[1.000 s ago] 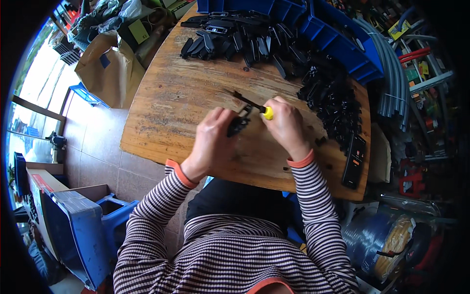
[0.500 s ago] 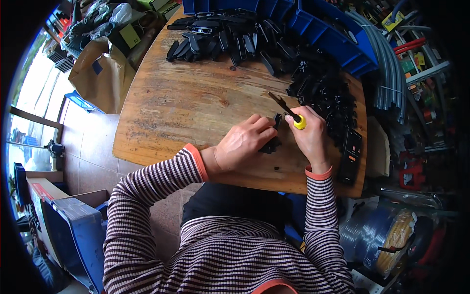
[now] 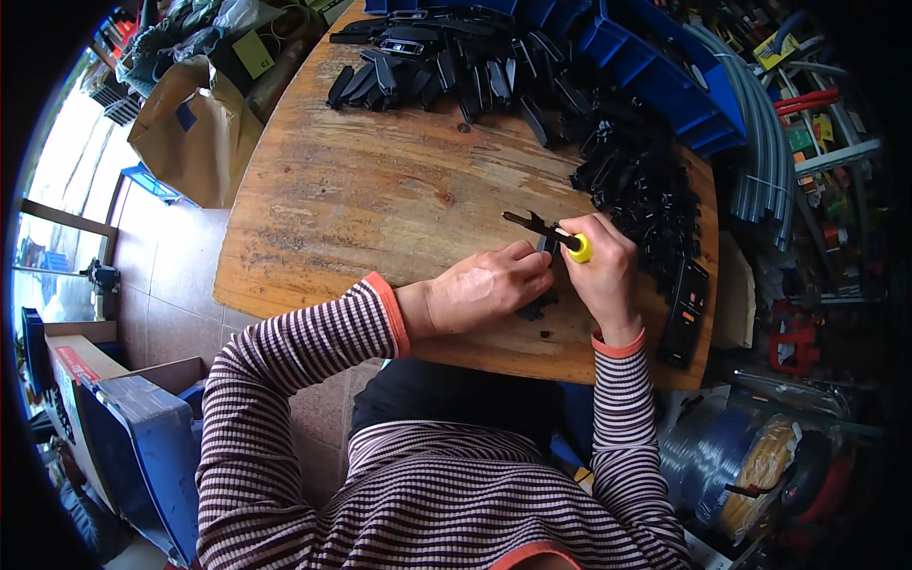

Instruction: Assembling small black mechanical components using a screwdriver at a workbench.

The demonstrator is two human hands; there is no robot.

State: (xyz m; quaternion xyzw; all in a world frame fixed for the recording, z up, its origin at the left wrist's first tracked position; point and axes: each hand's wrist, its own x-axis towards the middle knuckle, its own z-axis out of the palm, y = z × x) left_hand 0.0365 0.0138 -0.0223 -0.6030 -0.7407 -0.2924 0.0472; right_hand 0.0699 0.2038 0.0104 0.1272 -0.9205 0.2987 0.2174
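1. Since a second ago both hands have drifted toward the right side of the frame: the work sat near the middle of the wooden table (image 3: pixel 361 199) then, and now it sits just left of the black pile at right of centre

2. The right hand (image 3: pixel 603 271) is clenched around a screwdriver with a yellow butt (image 3: pixel 578 249); its dark shaft points up and left, much as it did half a second ago, so the grip has held while the arm shifted

3. The left hand (image 3: pixel 484 290) has crossed over from the left and now lies flat, fingers curled onto a small black plastic part (image 3: pixel 543 245) pinned on the table just under the tool; the part is mostly hidden, so its shape cannot be told

4. My reading: the part is being steadied against the wood so the tool tip can work on it, and the piece is at the meeting point of the two hands

5. A heap of black plastic parts (image 3: pixel 646 190) crowds the right hand's far side, nearly touching it

6. A row of longer black pieces (image 3: pixel 446 66) lies along the top of the frame, beside blue bins (image 3: pixel 665 66)

7. A flat black device with an orange button (image 3: pixel 686 312) lies just right of the right wrist, near the table edge

8. Small black bits (image 3: pixel 537 309) lie loose under the left fingers
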